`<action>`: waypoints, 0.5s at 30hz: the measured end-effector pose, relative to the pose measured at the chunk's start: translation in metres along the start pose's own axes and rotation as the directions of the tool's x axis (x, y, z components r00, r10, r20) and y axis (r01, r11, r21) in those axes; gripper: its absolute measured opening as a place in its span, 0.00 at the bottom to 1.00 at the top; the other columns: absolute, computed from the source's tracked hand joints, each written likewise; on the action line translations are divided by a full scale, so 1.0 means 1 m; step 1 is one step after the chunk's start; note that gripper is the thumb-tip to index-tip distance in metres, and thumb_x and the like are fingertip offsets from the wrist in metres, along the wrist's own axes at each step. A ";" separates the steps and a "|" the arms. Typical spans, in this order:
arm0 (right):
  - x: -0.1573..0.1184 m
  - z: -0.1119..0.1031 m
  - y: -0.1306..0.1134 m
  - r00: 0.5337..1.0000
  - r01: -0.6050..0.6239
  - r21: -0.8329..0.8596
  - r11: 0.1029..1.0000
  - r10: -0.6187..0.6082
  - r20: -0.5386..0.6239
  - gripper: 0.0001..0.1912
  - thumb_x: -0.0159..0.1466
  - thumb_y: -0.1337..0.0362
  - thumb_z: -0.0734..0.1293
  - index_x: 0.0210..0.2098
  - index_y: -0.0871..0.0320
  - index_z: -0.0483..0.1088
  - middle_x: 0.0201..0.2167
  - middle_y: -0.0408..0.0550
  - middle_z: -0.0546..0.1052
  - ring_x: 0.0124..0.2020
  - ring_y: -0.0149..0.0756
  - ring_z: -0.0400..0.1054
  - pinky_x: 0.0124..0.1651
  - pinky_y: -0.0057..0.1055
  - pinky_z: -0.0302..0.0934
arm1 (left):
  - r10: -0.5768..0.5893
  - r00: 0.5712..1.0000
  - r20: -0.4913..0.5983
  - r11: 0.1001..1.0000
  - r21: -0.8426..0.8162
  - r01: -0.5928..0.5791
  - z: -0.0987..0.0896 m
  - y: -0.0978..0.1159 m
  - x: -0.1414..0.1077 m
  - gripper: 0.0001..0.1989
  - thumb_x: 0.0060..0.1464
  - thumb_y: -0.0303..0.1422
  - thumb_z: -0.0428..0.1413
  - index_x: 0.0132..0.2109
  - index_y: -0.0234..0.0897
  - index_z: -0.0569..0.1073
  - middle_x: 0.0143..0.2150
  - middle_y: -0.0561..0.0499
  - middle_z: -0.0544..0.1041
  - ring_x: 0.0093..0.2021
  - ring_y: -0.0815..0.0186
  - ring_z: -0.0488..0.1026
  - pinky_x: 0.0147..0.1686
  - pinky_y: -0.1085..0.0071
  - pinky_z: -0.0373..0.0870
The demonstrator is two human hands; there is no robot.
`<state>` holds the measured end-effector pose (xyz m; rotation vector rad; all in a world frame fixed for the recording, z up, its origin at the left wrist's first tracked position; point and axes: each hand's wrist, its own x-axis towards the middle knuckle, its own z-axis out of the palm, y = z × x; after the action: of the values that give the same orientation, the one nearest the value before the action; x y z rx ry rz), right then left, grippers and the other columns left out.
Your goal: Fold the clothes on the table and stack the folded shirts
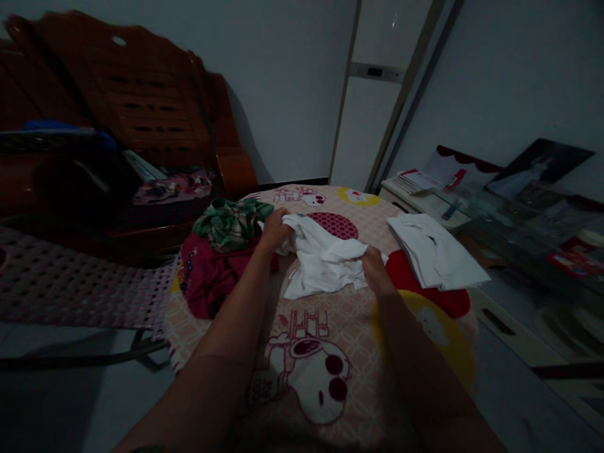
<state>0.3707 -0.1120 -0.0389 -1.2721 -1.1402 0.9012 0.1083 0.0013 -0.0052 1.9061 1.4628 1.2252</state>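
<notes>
A white garment [323,261] hangs bunched and creased between my two hands, its lower part over the round table. My left hand [276,231] is closed on its upper left end. My right hand [372,264] grips its right edge. Left of it lie a crumpled green plaid cloth [229,223] and a dark pink garment [212,277], close to my left forearm. On the table's right side rests a stack of folded white clothes [434,251].
The round table [340,321] wears a patterned cloth. A wooden bench [151,113] stands at the back left, with a woven seat [89,277] nearer. A glass-topped stand [509,226] is at the right, and a tall white unit [372,107] behind.
</notes>
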 end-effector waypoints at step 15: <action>-0.052 0.066 -0.010 0.883 0.427 -0.685 0.590 -0.109 0.456 0.43 0.56 0.67 0.72 0.69 0.61 0.56 0.58 0.63 0.73 0.57 0.55 0.66 0.61 0.49 0.60 | -0.207 0.970 -0.127 0.975 -0.107 0.194 -0.002 -0.026 0.001 0.06 0.49 0.34 0.50 0.33 0.37 0.69 0.30 0.54 0.72 0.33 0.64 0.68 0.32 0.72 0.62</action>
<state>0.2937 -0.1468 -0.0395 -1.5607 -2.1314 0.3882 0.0929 0.0105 -0.0235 1.5966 1.5952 1.3261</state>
